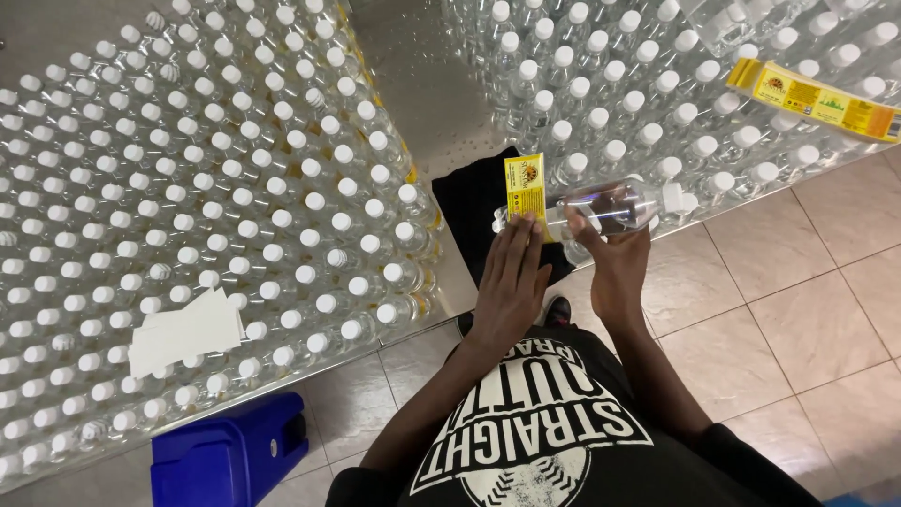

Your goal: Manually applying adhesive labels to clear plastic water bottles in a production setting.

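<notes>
My right hand (pixel 619 268) grips clear bottle (pixel 610 207) around its middle, bottle lying sideways, white cap pointing right, held above table edge (pixel 441 169) over black cloth (pixel 474 211). My left hand (pixel 511 282) lies flat, fingers pressing yellow label (pixel 526 192) against bottle's base end. Label only partly on by my judgement: upper part stands free, not yet wrapped. Bottle transparent, appears empty. Unlabelled capped bottles (pixel 235 197) crowd both tables. More yellow labels (pixel 817 99) and white backing sheets (pixel 183 330) rest on bottle tops.
</notes>
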